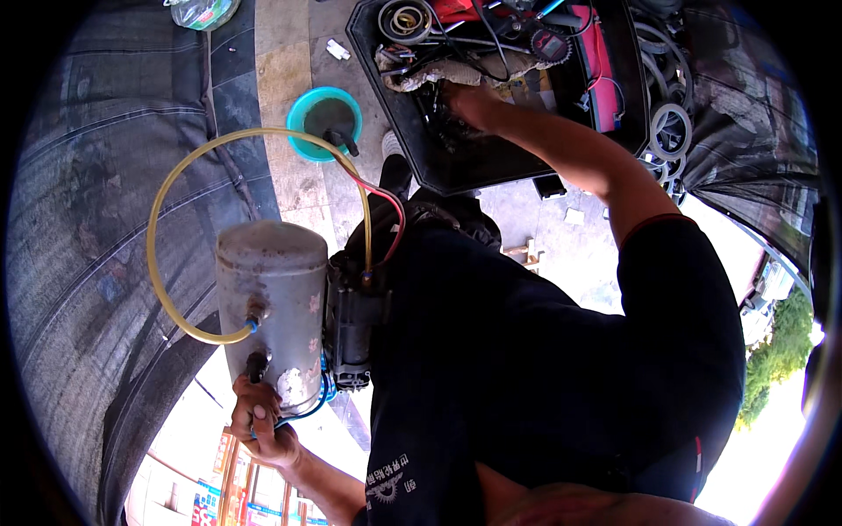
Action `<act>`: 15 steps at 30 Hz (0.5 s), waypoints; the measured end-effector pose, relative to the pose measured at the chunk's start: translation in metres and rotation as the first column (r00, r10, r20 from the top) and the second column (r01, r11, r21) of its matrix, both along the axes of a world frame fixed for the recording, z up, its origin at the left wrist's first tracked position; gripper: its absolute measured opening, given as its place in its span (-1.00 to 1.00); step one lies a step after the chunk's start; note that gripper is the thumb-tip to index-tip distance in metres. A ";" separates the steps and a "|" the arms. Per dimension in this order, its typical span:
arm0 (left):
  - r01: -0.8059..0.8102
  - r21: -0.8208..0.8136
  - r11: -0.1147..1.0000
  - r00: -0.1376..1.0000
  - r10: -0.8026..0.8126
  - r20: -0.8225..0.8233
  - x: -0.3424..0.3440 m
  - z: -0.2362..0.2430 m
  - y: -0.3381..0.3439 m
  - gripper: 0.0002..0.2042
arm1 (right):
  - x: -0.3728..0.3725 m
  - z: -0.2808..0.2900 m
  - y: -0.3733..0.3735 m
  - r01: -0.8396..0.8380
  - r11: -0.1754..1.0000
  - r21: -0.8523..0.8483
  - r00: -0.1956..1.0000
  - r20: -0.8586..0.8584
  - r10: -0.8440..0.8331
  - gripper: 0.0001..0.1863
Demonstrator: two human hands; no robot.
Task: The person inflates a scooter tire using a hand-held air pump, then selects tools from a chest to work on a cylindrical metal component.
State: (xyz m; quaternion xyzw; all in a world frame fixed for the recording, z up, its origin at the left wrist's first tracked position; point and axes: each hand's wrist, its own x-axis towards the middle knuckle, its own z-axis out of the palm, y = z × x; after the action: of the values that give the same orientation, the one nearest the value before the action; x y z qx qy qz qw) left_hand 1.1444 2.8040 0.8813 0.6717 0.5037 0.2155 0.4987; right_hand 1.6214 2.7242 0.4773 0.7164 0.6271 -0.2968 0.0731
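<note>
A worn grey metal tank (272, 289) is at the left, with a clear yellowish hose (153, 237) looping from a blue-tipped fitting on its side. My left hand (261, 425) is closed round the lower end of a black hose fitting (256, 366) on the tank. A thin blue hose (307, 410) curves away beside that hand. Against the tank's right side stands a black motor-like unit (353, 324). My right hand (471, 103) reaches into a black tool tray (500, 171) among dark small parts; its fingers are mostly hidden there.
A turquoise basin (296, 114) of dark liquid stands left of the tray. The tray also holds a dirty cloth (438, 74), a round gauge (550, 46) and a pink-red case (603, 96). Several grey rings (671, 131) lie right of it. A plastic bottle (202, 10) is at upper left.
</note>
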 end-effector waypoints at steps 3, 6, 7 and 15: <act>0.064 0.019 0.998 0.997 -0.065 0.047 0.002 -0.001 0.003 -0.67 | 0.012 0.011 -0.016 0.101 0.994 0.035 0.990 -0.104 -0.097 -0.58; 0.056 0.012 0.998 0.996 -0.056 0.067 0.000 -0.001 0.003 -0.67 | 0.012 0.060 -0.021 0.177 0.984 -0.031 0.963 -0.201 -0.179 -0.57; 0.060 0.007 0.998 0.995 -0.061 0.073 0.002 0.000 0.004 -0.67 | 0.013 0.058 -0.027 0.210 0.978 0.010 0.943 -0.267 -0.200 -0.55; 0.120 0.036 0.992 0.986 -0.124 0.115 0.010 0.006 0.004 -0.67 | 0.006 0.106 -0.033 0.450 0.880 -0.155 0.525 -0.751 -0.400 -0.56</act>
State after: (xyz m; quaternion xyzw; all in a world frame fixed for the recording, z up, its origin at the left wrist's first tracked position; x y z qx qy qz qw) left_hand 1.1541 2.8085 0.8868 0.6948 0.4285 0.2308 0.5296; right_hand 1.6269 2.6909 0.5829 0.6546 0.4123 -0.5612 -0.2943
